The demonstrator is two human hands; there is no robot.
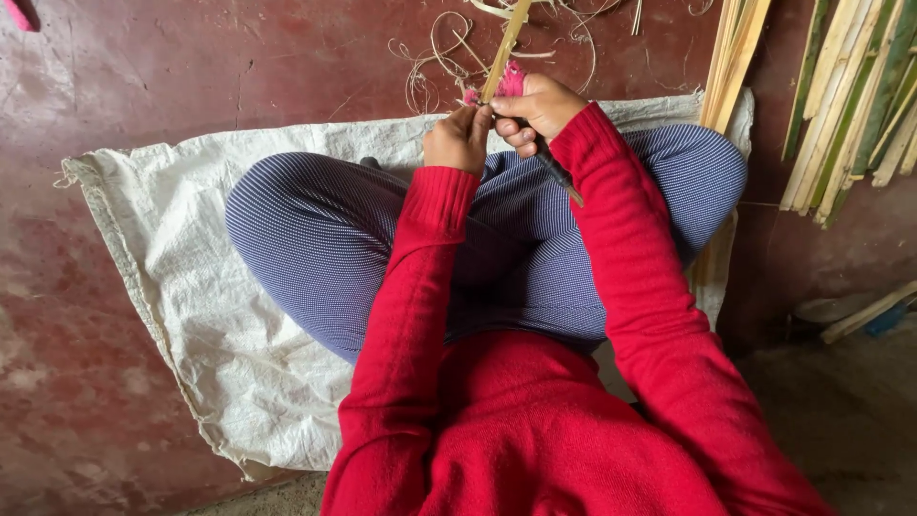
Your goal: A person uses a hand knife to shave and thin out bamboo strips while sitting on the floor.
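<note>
1. Right hand clenched around a dark-handled knife; handle runs out of the fist toward 5 o'clock, over the right thigh. Grip looks set for a controlled paring stroke, judging by the tight fist and thumb up near the strip.
2. Left hand pinching the bamboo strip just at 8 o'clock of the right hand, fingers closed on its near end. Probably steadying the strip against the blade.
3. Bamboo strip sits at 12 o'clock of the frame, near end between both hands, far end running up and out past the top edge.
4. Pink wrap on the fingers where the strip passes; likely guarding against blade or splinters.
5. Seated cross-legged on a white woven sack spread on the red floor, hands held out over the legs.
6. Thin curled shavings on the floor at 12 o'clock, beyond the hands.
7. Stack of split bamboo slats at 2 o'clock, a narrower bundle at 1 o'clock, within reach of the right arm.
8. Hidden: blade edge and its contact with the strip, covered by the fingers. Strip length unknown, cut off at top. Pink item unclear: tape or cloth. Objects at 4 o'clock edge too dim to identify.
</note>
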